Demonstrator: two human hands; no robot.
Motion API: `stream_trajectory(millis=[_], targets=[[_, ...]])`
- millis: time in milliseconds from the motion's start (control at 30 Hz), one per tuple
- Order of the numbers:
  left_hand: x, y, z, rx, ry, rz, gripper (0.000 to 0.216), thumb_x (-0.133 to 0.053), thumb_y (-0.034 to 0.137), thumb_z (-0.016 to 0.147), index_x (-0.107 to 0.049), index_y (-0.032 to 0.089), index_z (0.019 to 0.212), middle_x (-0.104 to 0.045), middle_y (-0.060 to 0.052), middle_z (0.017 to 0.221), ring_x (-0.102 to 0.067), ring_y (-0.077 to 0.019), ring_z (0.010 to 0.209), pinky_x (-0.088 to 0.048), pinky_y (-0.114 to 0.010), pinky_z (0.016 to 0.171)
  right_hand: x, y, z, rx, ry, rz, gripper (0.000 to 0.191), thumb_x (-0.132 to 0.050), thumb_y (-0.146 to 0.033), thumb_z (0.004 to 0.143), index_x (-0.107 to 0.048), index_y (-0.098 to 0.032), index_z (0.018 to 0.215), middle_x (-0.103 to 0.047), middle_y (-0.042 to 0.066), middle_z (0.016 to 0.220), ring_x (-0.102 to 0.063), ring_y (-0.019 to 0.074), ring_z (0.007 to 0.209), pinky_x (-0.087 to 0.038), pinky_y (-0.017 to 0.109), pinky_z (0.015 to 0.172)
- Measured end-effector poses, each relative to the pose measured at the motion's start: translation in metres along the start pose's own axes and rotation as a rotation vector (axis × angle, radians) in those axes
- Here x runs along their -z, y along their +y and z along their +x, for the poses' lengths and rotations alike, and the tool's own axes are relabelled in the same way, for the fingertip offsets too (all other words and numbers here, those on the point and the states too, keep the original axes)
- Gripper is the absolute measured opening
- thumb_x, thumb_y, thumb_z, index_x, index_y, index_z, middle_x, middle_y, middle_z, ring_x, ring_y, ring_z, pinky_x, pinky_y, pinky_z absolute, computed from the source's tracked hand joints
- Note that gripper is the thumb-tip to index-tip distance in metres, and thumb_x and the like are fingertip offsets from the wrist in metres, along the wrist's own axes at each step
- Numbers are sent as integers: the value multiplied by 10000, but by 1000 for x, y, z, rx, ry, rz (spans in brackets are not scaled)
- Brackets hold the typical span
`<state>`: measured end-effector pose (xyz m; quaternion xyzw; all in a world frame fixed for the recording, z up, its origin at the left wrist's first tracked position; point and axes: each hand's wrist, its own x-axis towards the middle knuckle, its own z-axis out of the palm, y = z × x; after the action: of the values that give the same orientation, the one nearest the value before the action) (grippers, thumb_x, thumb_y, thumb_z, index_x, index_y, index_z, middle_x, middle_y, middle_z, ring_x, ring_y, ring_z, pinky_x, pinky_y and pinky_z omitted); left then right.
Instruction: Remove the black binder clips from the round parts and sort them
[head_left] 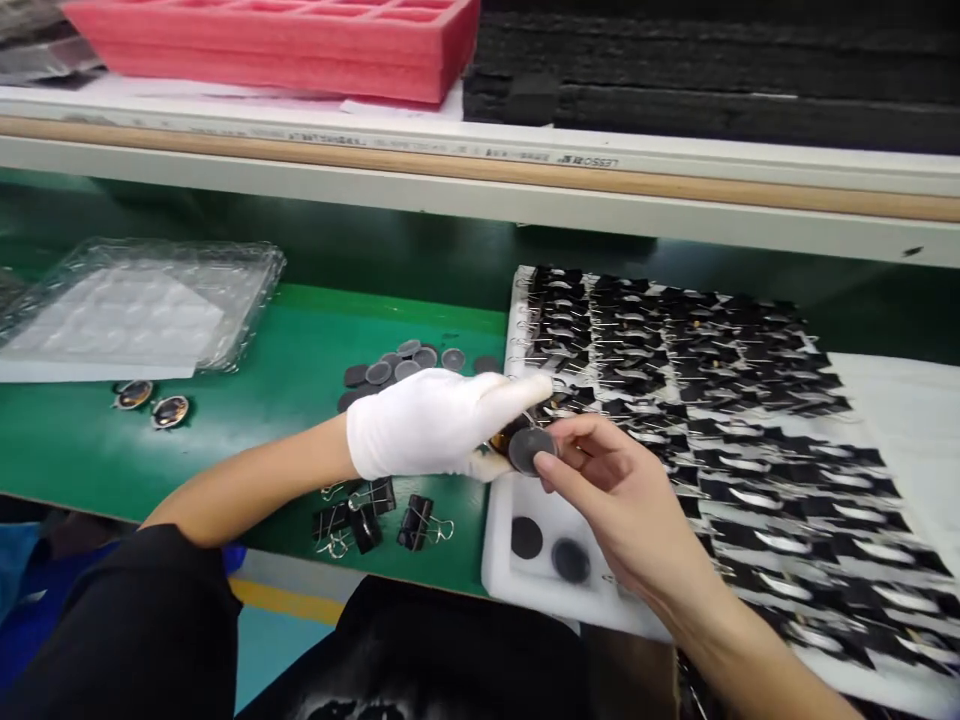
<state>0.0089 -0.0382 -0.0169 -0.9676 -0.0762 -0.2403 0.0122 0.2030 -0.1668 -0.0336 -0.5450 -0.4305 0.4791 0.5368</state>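
My left hand [442, 425], in a white glove, is closed on what looks like a black binder clip with wire handles, mostly hidden by the fingers. A bit of amber brown shows beside it. My bare right hand [615, 480] pinches a round dark grey disc [531, 451] between thumb and fingers, right against the left hand's fingertips. Below them, a black disc [526, 538] and another dark disc [571, 560] lie on a white foam board [499, 560]. Rows of black binder clips [780, 470] with wire handles cover most of that board.
Grey discs [407, 369] are heaped on the green table [300, 330] behind my left hand. Loose binder clips [415, 522] lie near the front edge. Amber round pieces [170, 411] sit left, by a clear plastic tray [247, 290]. A shelf above carries pink foam [262, 45].
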Motion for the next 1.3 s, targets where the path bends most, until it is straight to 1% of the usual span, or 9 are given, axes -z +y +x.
stream_trajectory(millis=[167, 267, 367, 467, 667, 767, 900, 1033, 1300], targets=[[-8, -1, 2, -57, -15, -144, 703, -580, 434, 1010, -226, 166, 1554, -706, -161, 1246, -748, -235, 979, -563, -300, 734, 3, 0, 9, -126, -74, 109, 303, -855, -330, 831, -581, -241, 928, -721, -20, 831, -675, 125, 716, -566, 260, 703], [4, -9, 0, 0, -87, -297, 718, -575, 482, 1009, -232, 227, 1586, -685, -143, 1284, -722, -213, 1044, -561, -297, 812, 2, 3, 11, -87, -33, 108, 347, -853, -329, 834, -616, -265, 1079, -736, -12, 862, -687, 146, 755, -576, 284, 722], [27, -26, -4, 193, -207, -248, 506, -544, 486, 1019, -477, 267, 1471, -707, -88, 1162, -707, -205, 974, -527, -307, 807, 4, 6, 11, -41, 28, 48, 372, -832, -362, 859, -690, -289, 1195, -742, 14, 971, -661, 144, 769, -577, 300, 753], [40, -37, -10, 342, -409, -53, 316, -516, 491, 1020, -697, 256, 1131, -691, -40, 913, -665, -195, 780, -452, -309, 688, 7, 7, 10, -82, 58, 92, 252, -853, -387, 836, -761, -302, 1054, -726, 6, 928, -635, 132, 742, -564, 275, 731], [13, -26, -11, 138, -615, 167, 376, -691, 556, 897, -719, 190, 980, -668, -111, 923, -637, -264, 813, -384, -339, 685, 7, 2, 9, -210, 18, 205, 208, -851, -375, 833, -759, -296, 1001, -700, 8, 894, -623, 119, 731, -560, 223, 684], [5, -31, -8, 130, -668, 45, 343, -719, 525, 886, -726, 184, 849, -684, -86, 865, -624, -223, 746, -384, -346, 726, 10, 2, 7, -211, 4, 192, 199, -842, -371, 843, -761, -304, 1012, -703, 8, 897, -627, 119, 742, -563, 218, 697], [12, -48, -8, 208, -553, -367, 283, -634, 404, 956, -725, 212, 769, -685, 5, 747, -572, -123, 642, -385, -288, 691, 10, 3, 3, -206, -82, 88, 194, -830, -375, 855, -784, -316, 1034, -731, 42, 1164, -648, 119, 776, -566, 225, 695], [17, -53, -5, 354, -426, -450, 277, -636, 360, 942, -690, 189, 731, -647, 36, 650, -534, -97, 595, -366, -254, 627, -1, -2, 0, -272, -219, -72, 254, -826, -412, 843, -788, -289, 1063, -568, 103, 1516, -683, 156, 814, -588, 296, 681], [27, -32, 3, 594, -149, -681, 245, -572, 369, 957, -699, 177, 873, -724, 14, 763, -607, -105, 626, -441, -233, 606, -17, -5, 6, -40, -228, -183, 195, -778, -354, 880, -785, -298, 1067, -535, 103, 1540, -539, 71, 602, -566, 307, 622]])
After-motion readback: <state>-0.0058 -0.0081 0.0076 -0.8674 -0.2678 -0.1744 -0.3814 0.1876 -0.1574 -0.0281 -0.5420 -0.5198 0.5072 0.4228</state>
